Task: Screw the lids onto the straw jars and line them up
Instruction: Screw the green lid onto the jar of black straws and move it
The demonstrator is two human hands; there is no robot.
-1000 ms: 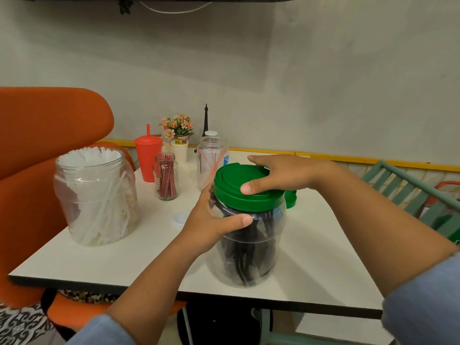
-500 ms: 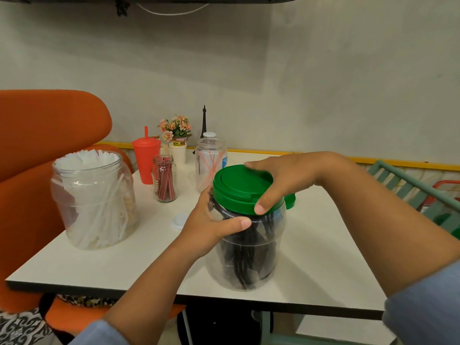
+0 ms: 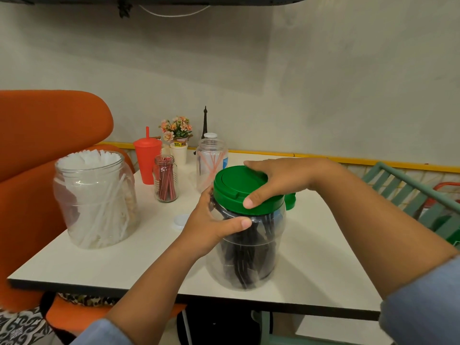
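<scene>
Hands are working mid-frame: right hand (image 3: 281, 178) is gripping the green lid (image 3: 245, 189), left hand (image 3: 214, 224) is clasping the jar (image 3: 246, 252).

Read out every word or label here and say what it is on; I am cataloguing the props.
"NEW": on the yellow label of the white cup under the flowers; the marks after it are blurred.
Blue label on the jar of pink straws: too small to read.
Green lid and jar of black straws: no text seen.
</scene>
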